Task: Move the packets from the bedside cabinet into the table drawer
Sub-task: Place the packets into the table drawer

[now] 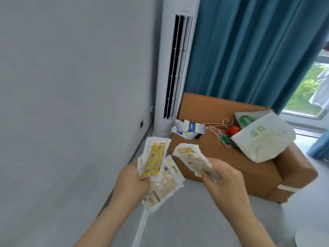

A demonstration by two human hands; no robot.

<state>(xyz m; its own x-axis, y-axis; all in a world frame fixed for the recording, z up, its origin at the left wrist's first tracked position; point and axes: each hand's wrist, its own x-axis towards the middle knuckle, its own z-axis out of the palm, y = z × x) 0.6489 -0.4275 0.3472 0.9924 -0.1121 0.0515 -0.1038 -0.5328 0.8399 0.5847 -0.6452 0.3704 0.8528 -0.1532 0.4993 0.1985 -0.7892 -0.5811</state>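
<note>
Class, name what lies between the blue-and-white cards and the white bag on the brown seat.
Head view: pink wire hangers lie between the cards and the white bag, with a red and green object beside the bag.

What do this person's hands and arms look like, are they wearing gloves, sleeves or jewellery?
The left hand and right hand wear no gloves, and no rings, watch or bracelet show. No sleeve shows on either forearm up to the picture's edge. A dark mark along the outer edge of the left forearm is too blurred to identify.
</note>
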